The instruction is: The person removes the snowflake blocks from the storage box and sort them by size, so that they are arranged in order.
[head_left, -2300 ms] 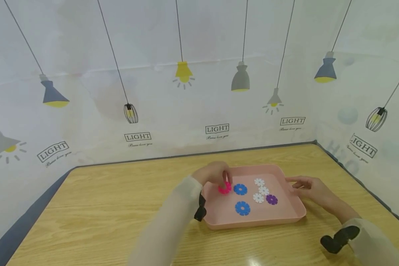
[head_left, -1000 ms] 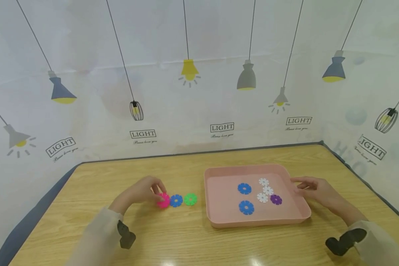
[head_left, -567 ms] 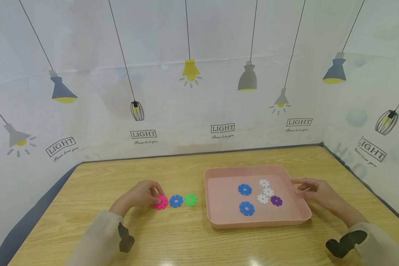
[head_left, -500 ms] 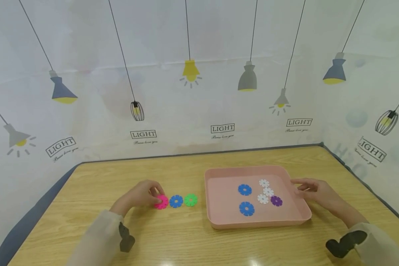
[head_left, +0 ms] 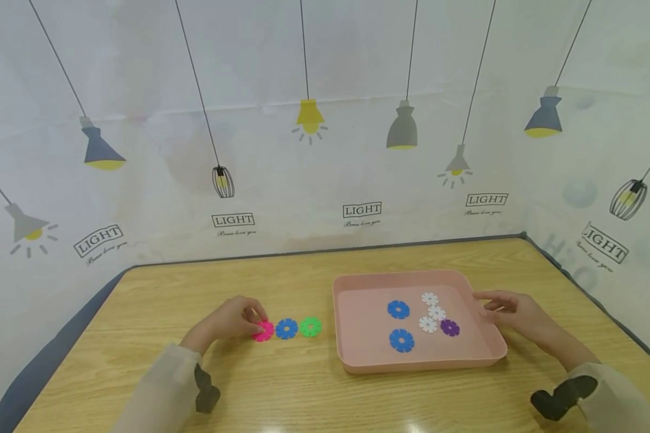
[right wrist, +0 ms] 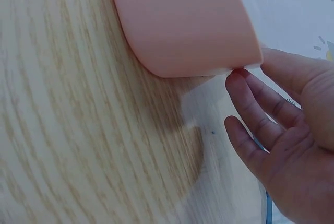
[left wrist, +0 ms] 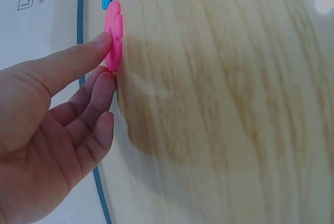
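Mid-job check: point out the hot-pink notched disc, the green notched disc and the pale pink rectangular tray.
Hot-pink notched disc point(left wrist: 117, 31): left wrist view, near its middle.
Green notched disc point(head_left: 310, 333): head view, ring below the centre hole.
Pale pink rectangular tray point(head_left: 364, 322): head view, bare floor, left side.

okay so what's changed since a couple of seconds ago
The pink piece has moved leftward out of the tray onto the table, beside a blue piece, with the left hand still holding it. The right hand stays at the tray's right side, and the two blue pieces, three white pieces and purple piece remain inside.
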